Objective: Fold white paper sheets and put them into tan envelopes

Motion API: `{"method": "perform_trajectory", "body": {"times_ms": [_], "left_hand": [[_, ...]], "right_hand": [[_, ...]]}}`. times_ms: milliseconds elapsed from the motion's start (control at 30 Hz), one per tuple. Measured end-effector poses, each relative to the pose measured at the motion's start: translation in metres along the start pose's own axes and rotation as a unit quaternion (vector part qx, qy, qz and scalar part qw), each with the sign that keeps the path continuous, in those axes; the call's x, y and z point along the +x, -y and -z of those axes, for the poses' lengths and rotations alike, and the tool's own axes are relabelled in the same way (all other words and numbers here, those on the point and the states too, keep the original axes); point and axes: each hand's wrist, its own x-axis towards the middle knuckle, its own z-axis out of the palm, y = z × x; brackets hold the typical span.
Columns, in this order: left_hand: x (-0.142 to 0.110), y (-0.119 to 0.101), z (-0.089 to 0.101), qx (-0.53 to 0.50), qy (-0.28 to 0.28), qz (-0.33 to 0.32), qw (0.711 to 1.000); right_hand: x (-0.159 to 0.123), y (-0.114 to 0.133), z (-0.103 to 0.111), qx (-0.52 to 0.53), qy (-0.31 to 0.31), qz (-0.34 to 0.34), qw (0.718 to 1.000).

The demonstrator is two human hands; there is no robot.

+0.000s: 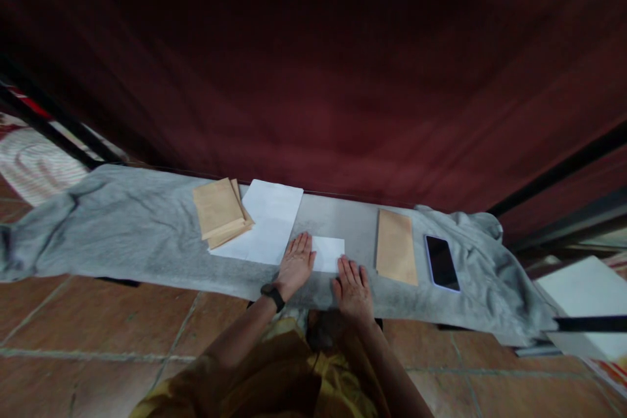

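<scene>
At left, brown envelopes [219, 208] are overlapping white sheets [271, 219], risking a slide if bumped. Left hand [295, 264] is lying flat over the central white slip's [328, 253] left edge, right hand [354, 289] flat at its right; uneven pushing could skew it.

Widest room left, narrow lanes right of centre

The grey cloth [142, 228] offers a broad, bare stretch at left of frame, wrinkled toward its far end. The brown paper stack [220, 209] bounds it, overlapping the large white sheet [272, 215]. At centre, bare cloth lies above the small white paper [329, 253], while the left hand [296, 261] and right hand [353, 287] block the approach from below. A slim lane separates the right hand from the single brown piece [396, 247]; another divides that piece from the phone [442, 262]. Bunched folds crowd the cloth's right end. Behind, the dark red curtain [313, 91] walls off the upper frame.
</scene>
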Motion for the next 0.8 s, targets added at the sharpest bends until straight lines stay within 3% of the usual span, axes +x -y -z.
{"method": "perform_trajectory", "body": {"times_ms": [333,500,633,800], "left_hand": [[0.050,-0.001,0.029,-0.081,0.053,0.050,0.994],[0.062,0.009,0.036,-0.184,0.091,0.100,0.973],[0.058,0.015,0.044,-0.331,0.127,0.155,0.922],[0.050,0.006,0.057,-0.515,0.128,0.208,0.822]], "right_hand": [[0.001,0.005,0.004,-0.010,0.008,-0.020,1.000],[0.001,0.005,0.003,-0.008,0.002,-0.026,1.000],[0.001,0.006,0.004,0.006,-0.005,-0.020,1.000],[0.013,0.025,0.016,0.103,-0.030,-0.011,0.994]]}}
